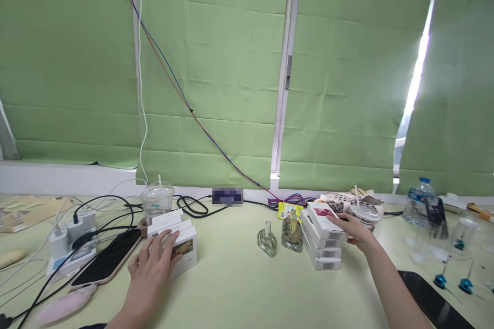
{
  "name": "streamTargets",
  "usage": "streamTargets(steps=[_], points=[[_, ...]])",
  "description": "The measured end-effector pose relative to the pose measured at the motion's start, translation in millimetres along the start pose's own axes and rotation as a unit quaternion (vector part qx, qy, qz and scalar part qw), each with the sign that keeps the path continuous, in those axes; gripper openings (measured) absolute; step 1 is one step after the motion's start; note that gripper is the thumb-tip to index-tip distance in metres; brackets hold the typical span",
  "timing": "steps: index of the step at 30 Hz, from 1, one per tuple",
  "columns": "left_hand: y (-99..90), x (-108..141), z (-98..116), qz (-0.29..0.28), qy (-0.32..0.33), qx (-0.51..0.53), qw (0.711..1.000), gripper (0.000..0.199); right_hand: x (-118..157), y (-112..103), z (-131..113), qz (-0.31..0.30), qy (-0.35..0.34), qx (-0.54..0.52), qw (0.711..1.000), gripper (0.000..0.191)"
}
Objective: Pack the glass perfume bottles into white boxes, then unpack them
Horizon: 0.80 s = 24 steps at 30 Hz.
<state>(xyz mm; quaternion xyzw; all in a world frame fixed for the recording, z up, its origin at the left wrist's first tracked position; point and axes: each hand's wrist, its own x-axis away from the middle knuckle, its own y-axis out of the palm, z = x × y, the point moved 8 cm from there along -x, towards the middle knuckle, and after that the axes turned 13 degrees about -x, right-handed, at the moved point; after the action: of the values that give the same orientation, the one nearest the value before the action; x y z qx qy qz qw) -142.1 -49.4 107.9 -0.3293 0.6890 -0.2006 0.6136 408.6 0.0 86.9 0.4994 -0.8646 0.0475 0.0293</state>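
Note:
My left hand is closed on the near one of a few small white boxes, its fingers over the top and side. A dark and yellow picture shows on that box's face. To the right, my right hand grips the right side of the top white box, which has a pink picture. That box lies askew on a stack of several flat white boxes with barcode labels. Just left of the stack stand two glass bottles: a clear one and a green-tinted one.
A phone, a power strip with chargers and black cables lie at the left. Clear plastic cups with straws stand behind both box groups. A water bottle, small blue parts and a black device are at the right.

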Motion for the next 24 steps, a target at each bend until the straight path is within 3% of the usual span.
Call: streamTargets(steps=[8, 14, 17, 19, 22, 24], points=[[-2.0, 1.6, -1.0, 0.026, -0.037, 0.020, 0.999, 0.044, 1.5, -0.7, -9.8, 0.006, -0.014, -0.052, 0.999, 0.043], [-22.5, 10.6, 19.9, 0.087, -0.003, 0.068, 0.994, 0.038, 30.1, 20.6, -50.8, -0.056, -0.082, -0.128, 0.987, 0.063], [-30.5, 16.0, 48.2, 0.083, 0.037, 0.163, 0.983, 0.033, 62.7, 54.2, -70.3, -0.157, -0.115, -0.174, 0.965, 0.084], [-31.5, 18.2, 71.9, 0.049, 0.053, 0.260, 0.963, 0.035, 87.5, 85.4, -71.9, -0.231, -0.120, -0.188, 0.947, 0.098], [-26.7, 17.9, 104.1, -0.027, 0.043, 0.396, 0.917, 0.048, 124.1, 138.5, -59.2, -0.349, -0.129, -0.210, 0.904, 0.102], [-25.6, 16.2, 122.4, -0.060, 0.061, 0.450, 0.889, 0.058, 141.6, 168.2, -41.8, -0.394, -0.140, -0.180, 0.890, 0.101]])
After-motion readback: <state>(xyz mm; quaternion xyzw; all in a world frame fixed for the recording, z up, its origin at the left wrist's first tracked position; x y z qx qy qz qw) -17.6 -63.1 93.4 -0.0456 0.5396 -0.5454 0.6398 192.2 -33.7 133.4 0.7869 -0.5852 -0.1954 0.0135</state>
